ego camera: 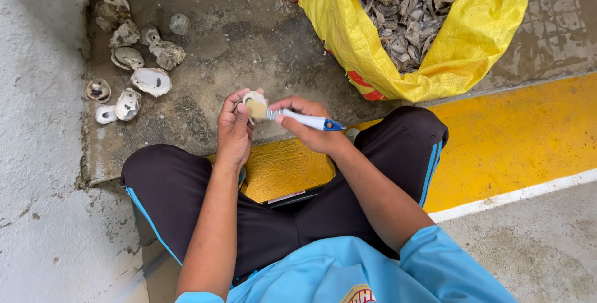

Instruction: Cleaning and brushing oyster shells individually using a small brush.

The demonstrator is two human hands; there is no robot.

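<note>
While gripped, shell [254,99] half-hidden.

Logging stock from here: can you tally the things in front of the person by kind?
Loose shells on the ground: about 10, some overlap
Shell in the left hand: 1
Brush with white and blue handle in the right hand: 1
Yellow sack of shells, contents too many to count: 1
Total: about 13

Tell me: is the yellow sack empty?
No, the yellow sack lies open and holds a heap of grey shells.
</note>
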